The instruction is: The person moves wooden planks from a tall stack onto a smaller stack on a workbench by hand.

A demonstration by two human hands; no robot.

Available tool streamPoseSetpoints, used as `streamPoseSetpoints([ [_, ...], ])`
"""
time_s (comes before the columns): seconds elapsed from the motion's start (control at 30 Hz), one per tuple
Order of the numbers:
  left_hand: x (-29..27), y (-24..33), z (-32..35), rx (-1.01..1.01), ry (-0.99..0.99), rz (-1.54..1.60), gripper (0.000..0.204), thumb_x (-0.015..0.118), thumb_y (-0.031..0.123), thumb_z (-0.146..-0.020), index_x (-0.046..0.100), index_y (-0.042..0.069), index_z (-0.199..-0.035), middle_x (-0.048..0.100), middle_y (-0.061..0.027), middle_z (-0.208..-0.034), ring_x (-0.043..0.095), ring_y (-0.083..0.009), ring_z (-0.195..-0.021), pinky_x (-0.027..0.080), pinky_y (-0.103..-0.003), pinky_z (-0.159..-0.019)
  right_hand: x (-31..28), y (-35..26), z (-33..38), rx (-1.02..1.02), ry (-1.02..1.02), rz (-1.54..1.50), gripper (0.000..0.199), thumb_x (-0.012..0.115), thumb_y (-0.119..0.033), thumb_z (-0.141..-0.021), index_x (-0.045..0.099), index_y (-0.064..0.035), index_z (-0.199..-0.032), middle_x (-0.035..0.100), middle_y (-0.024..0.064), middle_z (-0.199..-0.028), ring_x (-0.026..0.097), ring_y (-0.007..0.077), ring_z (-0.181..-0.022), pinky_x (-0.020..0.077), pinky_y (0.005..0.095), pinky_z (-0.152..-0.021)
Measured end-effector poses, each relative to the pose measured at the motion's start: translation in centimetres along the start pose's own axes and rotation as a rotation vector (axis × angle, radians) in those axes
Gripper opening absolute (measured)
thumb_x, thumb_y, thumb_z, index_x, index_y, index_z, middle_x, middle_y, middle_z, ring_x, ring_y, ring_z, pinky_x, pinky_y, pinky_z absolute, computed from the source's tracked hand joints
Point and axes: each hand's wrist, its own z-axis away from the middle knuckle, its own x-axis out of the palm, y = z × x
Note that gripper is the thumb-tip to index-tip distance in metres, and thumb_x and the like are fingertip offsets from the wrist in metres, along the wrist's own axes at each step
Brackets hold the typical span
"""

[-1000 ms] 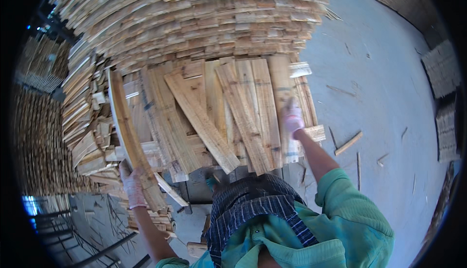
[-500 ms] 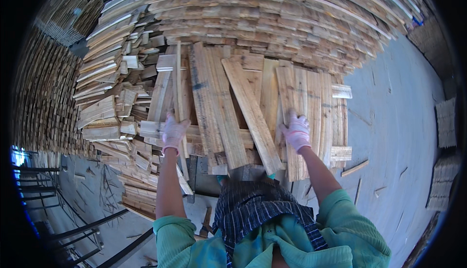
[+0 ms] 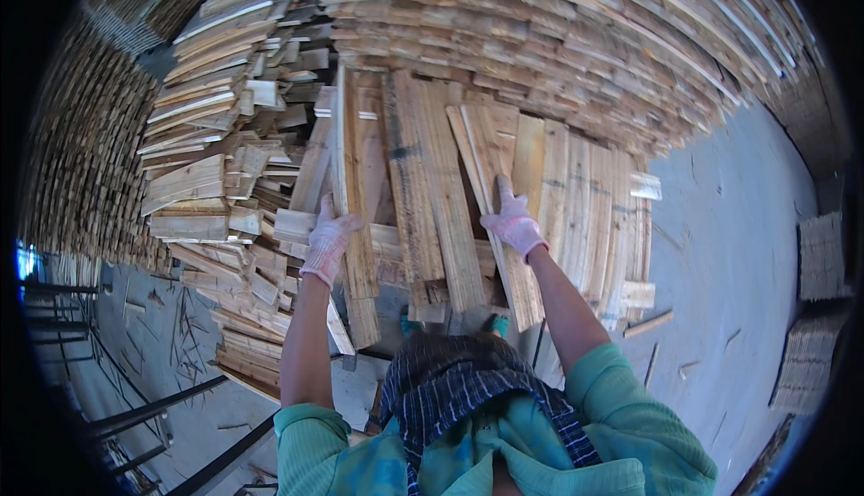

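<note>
Long, rough wooden boards lie side by side, pointing away from me, on a low stack. My left hand [image 3: 331, 239], in a pale pinkish work glove, is closed around the edge of a narrow board [image 3: 358, 266] at the left of the row. My right hand [image 3: 515, 223], gloved alike, grips a slanting board [image 3: 520, 284] right of the middle, its thumb pointing left across it. Its fingers are partly hidden. Between my hands lie two boards, one with dark marks [image 3: 409, 199] and a plainer one [image 3: 450, 199].
A high wall of stacked boards [image 3: 540, 37] rises behind. Uneven piles of short pieces [image 3: 193, 181] stand at the left. More boards [image 3: 594, 217] lie to the right. Wood scraps [image 3: 648, 323] litter the grey floor [image 3: 720, 253]. Dark metal bars [image 3: 153, 401] cross the lower left.
My right hand has moved left from the right-hand boards to the slanting board, which sits steeper. The left board, formerly edge-on, now shows its broad face. The view has shifted slightly.
</note>
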Motion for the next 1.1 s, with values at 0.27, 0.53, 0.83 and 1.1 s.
streamPoseSetpoints([
  [0.27, 18.6, 4.4, 8.1, 0.255, 0.115, -1.072, 0.099, 0.081, 0.042, -0.075, 0.027, 0.011, -0.153, 0.049, -0.0330, -0.132, 0.055, -0.0455, -0.118, 0.048, -0.052, -0.097, -4.7, 8.5, 3.1, -0.125, 0.005, -0.458, 0.101, 0.081, -0.029, -0.072, 0.031, -0.0097, -0.158, 0.041, 0.0326, -0.150, 0.047, 0.0423, -0.137, 0.0399, 0.0413, -0.114],
  [0.53, 24.6, 4.0, 8.1, 0.023, 0.202, -1.553, 0.106, 0.085, 0.048, -0.073, 0.024, 0.031, -0.158, 0.044, -0.0287, -0.134, 0.048, -0.0450, -0.125, 0.049, -0.057, -0.089, -15.5, 26.2, 8.4, 0.154, 0.304, -0.590, 0.094, 0.078, -0.009, -0.076, 0.029, -0.0003, -0.156, 0.048, 0.0286, -0.145, 0.052, 0.0362, -0.133, 0.0435, 0.0391, -0.111],
  [0.83, 24.9, 4.9, 7.8, 0.044, 0.190, -1.168, 0.089, 0.080, 0.041, -0.079, 0.033, 0.019, -0.151, 0.052, -0.0298, -0.129, 0.050, -0.0459, -0.125, 0.045, -0.056, -0.100, -9.6, 42.3, 1.5, 0.154, 0.393, -0.120, 0.075, 0.064, -0.045, -0.090, 0.038, -0.0172, -0.154, 0.047, 0.0379, -0.134, 0.047, 0.0548, -0.126, 0.0401, 0.0512, -0.109],
  [1.1, 15.8, 8.9, 6.3, -0.043, 0.257, -0.752, 0.082, 0.076, 0.045, -0.086, 0.035, 0.017, -0.152, 0.052, -0.0290, -0.133, 0.056, -0.0454, -0.122, 0.046, -0.053, -0.104, -11.7, 22.1, 0.4, -0.125, 0.416, 0.126, 0.054, 0.067, -0.032, -0.090, 0.055, -0.0054, -0.137, 0.056, 0.0279, -0.127, 0.054, 0.0420, -0.121, 0.0436, 0.0474, -0.106],
])
